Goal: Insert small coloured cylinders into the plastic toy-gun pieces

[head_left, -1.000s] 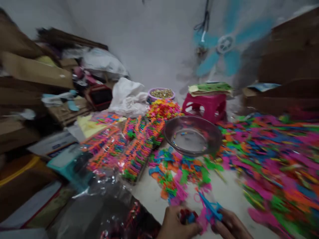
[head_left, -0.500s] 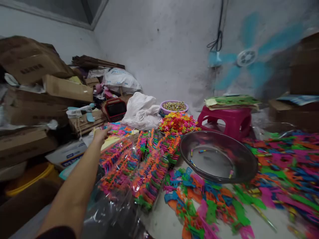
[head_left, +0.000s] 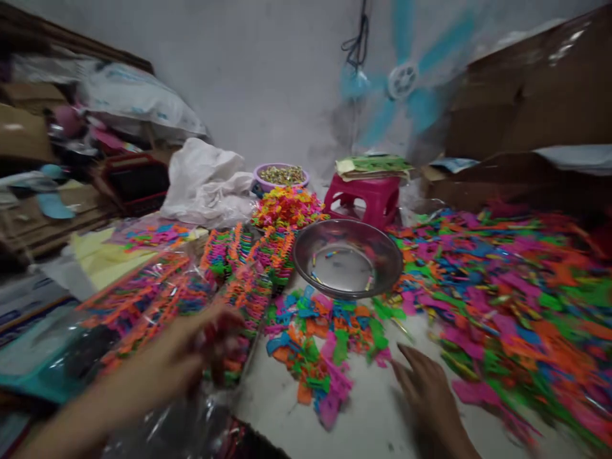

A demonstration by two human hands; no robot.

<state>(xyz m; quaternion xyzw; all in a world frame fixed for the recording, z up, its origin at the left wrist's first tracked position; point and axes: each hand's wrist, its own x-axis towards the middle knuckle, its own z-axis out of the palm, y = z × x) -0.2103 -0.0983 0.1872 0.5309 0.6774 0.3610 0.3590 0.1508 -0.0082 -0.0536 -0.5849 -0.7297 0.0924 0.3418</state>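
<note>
Left hand (head_left: 184, 357) is motion-blurred over the near end of the bagged toys (head_left: 191, 299), rows of bright plastic pieces in clear wrap; fingers look curled with something dark red among them, but whether it grips that or the wrap cannot be told. The bags run with their long axis from the near left up toward the far centre, so their near ends lie right under this hand and their far ends point at the bowl (head_left: 348, 258). Right hand (head_left: 425, 389) is low on the white floor (head_left: 382, 414), fingers spread and loose, holding nothing, fingertips aimed forward and left. The loose pile (head_left: 325, 331) of blue, orange, green and pink pieces lies just ahead and to the left of it, between the two hands; the right hand is the nearer to it, the left is nearer to the bags. The big heap (head_left: 502, 287) spreads along the right, beside the right hand. The steel bowl stands upright behind the loose pile, almost bare, only a few small coloured bits on its bottom. A purple tub (head_left: 281, 175) further back holds small mixed pale bits, too small to identify. A pink stool (head_left: 370, 197) behind the bowl carries a flat stack of green-printed sheets.
</note>
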